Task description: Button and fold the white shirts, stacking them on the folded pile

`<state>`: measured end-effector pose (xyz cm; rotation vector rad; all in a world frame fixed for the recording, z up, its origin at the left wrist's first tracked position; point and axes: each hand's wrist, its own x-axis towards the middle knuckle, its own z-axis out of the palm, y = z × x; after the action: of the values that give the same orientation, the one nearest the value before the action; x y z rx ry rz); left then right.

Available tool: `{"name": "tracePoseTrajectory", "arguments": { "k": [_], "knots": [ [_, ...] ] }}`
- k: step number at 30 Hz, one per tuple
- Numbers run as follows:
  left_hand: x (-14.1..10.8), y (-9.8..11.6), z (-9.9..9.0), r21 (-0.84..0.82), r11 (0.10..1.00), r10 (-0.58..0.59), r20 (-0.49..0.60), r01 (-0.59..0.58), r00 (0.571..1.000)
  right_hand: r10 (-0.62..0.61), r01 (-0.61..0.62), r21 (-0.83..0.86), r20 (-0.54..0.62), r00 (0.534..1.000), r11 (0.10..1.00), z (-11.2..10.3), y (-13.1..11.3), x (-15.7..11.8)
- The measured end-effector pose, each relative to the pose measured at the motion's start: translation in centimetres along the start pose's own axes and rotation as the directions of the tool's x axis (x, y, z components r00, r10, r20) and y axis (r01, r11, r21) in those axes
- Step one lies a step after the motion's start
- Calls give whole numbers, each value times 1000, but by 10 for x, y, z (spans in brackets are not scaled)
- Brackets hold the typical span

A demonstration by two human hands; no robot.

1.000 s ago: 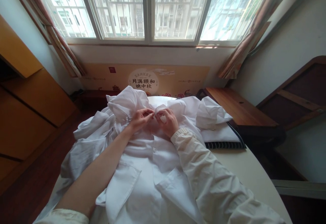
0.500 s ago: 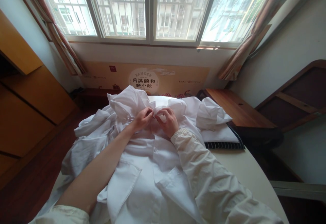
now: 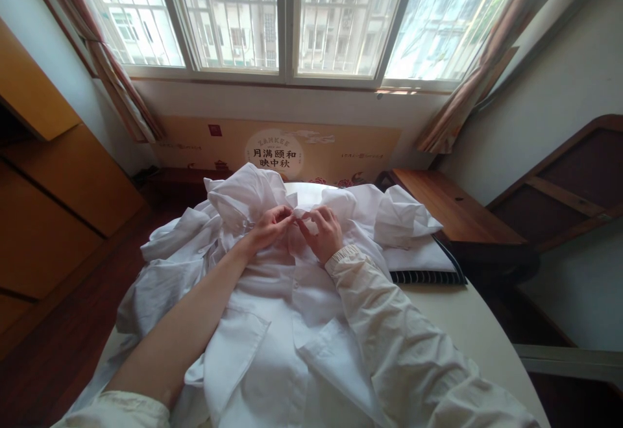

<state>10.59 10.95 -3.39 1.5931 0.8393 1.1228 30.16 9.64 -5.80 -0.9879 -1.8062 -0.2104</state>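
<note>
A white buttoned garment (image 3: 272, 343) with pockets lies spread and rumpled over a pale round table (image 3: 479, 337). My left hand (image 3: 273, 225) pinches the white cloth near the garment's far end. Right beside it, my right hand (image 3: 322, 230) has thumb and fingertips closed on the same edge of cloth, the other fingers curled. The fingertips of both hands almost meet. A small button (image 3: 296, 284) shows on the front strip below them. Whether a button is between my fingers is too small to tell.
Black striped item (image 3: 428, 278) under white cloth at the table's right. Beyond it stands a wooden desk (image 3: 457, 210). A wooden cabinet (image 3: 63, 188) is at left, a leaning wooden frame (image 3: 564, 188) at right. Barred windows and a printed banner (image 3: 195, 149) are ahead.
My right fingertips have closed in slightly on the cloth edge beside my left hand. The garment lies nearly as before.
</note>
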Motion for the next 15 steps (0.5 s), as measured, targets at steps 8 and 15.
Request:
{"name": "tracePoseTrajectory", "arguments": {
  "k": [8, 15],
  "knots": [
    [3, -11, -2, 68, 995, 84, -109, -76, 990, 103, -106, 51, 57, 993, 993, 0, -4, 0],
    [-1, -13, -1, 357, 916, 211, -49, -180, 976, 201, -216, 349, 78, 976, 912, 11, 1, -2]
  ]
}}
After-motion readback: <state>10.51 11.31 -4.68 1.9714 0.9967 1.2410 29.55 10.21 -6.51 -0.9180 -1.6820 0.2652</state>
